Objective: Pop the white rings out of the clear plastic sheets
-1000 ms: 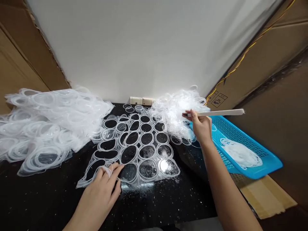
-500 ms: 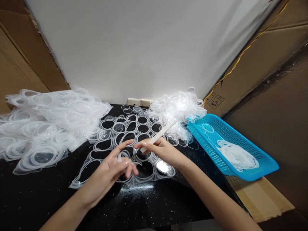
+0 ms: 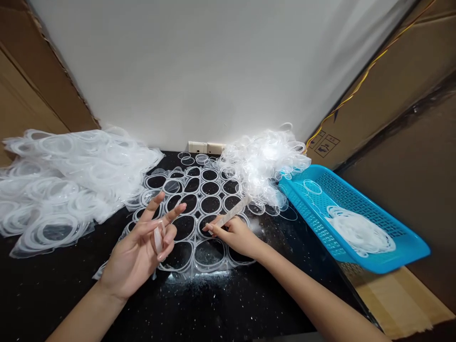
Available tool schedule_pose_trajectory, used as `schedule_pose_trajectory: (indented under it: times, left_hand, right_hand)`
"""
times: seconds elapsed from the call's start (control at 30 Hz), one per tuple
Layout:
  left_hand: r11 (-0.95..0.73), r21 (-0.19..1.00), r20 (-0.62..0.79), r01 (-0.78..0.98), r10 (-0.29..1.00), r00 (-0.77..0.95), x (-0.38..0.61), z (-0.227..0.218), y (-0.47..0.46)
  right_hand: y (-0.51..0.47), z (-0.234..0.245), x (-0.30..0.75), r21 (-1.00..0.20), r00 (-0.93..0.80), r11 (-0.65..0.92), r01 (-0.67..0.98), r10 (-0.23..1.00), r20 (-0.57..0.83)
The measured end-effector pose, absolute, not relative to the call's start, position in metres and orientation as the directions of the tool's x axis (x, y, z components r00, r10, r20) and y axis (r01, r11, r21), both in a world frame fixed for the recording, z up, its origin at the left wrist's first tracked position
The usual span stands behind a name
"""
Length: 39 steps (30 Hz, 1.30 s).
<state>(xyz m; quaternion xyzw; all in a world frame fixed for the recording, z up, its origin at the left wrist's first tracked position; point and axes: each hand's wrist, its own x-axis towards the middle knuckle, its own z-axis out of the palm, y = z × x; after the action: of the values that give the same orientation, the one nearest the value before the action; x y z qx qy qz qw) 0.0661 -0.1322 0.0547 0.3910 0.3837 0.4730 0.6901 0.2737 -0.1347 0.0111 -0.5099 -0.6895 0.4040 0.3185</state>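
My left hand (image 3: 142, 242) is raised palm up over the left part of the sheet, two fingers stretched out and the others curled around a few translucent rings (image 3: 158, 240). In my right hand (image 3: 233, 232) is a slim white stick-like tool (image 3: 233, 211), gripped like a pen and slanting up to the right; its lower tip is mostly hidden by my fingers. Beneath both hands lies a clear plastic sheet of joined rings (image 3: 194, 256), with round openings showing the black tabletop (image 3: 199, 308). The right fingertips are at one of these openings.
Stacked ring sheets (image 3: 71, 175) cover the left side. A tangled heap of clear thin rings (image 3: 263, 156) stands at the back right. The blue basket (image 3: 388, 266) on the right holds white rings (image 3: 359, 232). Cardboard (image 3: 409, 104) and a wall (image 3: 199, 71) border the table.
My left hand has moved left and up, away from the right hand, and turned its palm up with the rings in its fingers. The right hand stays near its spot with the tool.
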Motion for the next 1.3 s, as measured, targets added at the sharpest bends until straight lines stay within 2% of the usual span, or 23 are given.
schedule_pose_trajectory:
  times: [0.07,0.13,0.17,0.2,0.27,0.37,0.43,0.5,0.6,0.77,0.97,1.17,1.3]
  left_hand:
    - [0.112,0.979,-0.054,-0.171,0.948,0.313,0.066,0.051,-0.135]
    - [-0.141,0.981,0.073,0.136,0.907,0.415,0.069,0.044,-0.138]
    - [-0.297,0.906,0.130,0.301,0.873,0.469,0.072,0.040,-0.140]
    - [-0.437,0.781,0.171,0.446,0.837,0.520,0.075,0.035,-0.142]
    - [-0.609,0.479,0.202,0.633,0.778,0.595,0.081,0.026,-0.147]
    - [-0.685,0.147,0.161,0.714,0.728,0.666,0.088,0.015,-0.152]
    - [-0.708,0.018,0.158,0.706,0.700,0.697,0.091,0.012,-0.154]
    - [-0.718,-0.062,0.186,0.693,0.674,0.715,0.092,0.010,-0.155]
    - [-0.720,-0.112,0.252,0.685,0.646,0.720,0.092,0.008,-0.155]
    - [-0.728,-0.116,0.305,0.675,0.621,0.722,0.091,0.000,-0.157]
    - [-0.727,-0.129,0.294,0.674,0.621,0.726,0.091,-0.003,-0.158]
    - [-0.726,-0.151,0.244,0.671,0.630,0.737,0.091,-0.002,-0.158]
    - [-0.731,-0.141,0.275,0.668,0.619,0.735,0.091,-0.003,-0.158]
  right_hand:
    - [-0.135,0.012,0.274,-0.870,-0.280,0.185,0.457,0.958,0.057]
    - [-0.136,0.012,0.273,-0.846,-0.287,0.232,0.481,0.953,0.098]
    - [-0.137,0.012,0.273,-0.833,-0.295,0.262,0.488,0.947,0.125]
    - [-0.137,0.012,0.273,-0.822,-0.304,0.292,0.489,0.940,0.152]
    - [-0.138,0.011,0.272,-0.815,-0.313,0.326,0.480,0.931,0.189]
    - [-0.140,0.011,0.272,-0.835,-0.289,0.291,0.467,0.943,0.166]
    - [-0.140,0.011,0.272,-0.849,-0.274,0.257,0.462,0.952,0.139]
    - [-0.140,0.010,0.272,-0.848,-0.275,0.255,0.464,0.952,0.136]
    - [-0.139,0.007,0.272,-0.817,-0.300,0.315,0.483,0.936,0.184]
    - [-0.142,0.007,0.271,-0.685,-0.400,0.466,0.561,0.876,0.269]
    - [-0.143,0.008,0.271,-0.740,-0.371,0.410,0.533,0.899,0.231]
    - [-0.141,0.006,0.273,-0.739,-0.380,0.424,0.523,0.893,0.243]
    - [-0.142,0.007,0.273,-0.745,-0.376,0.408,0.528,0.899,0.226]
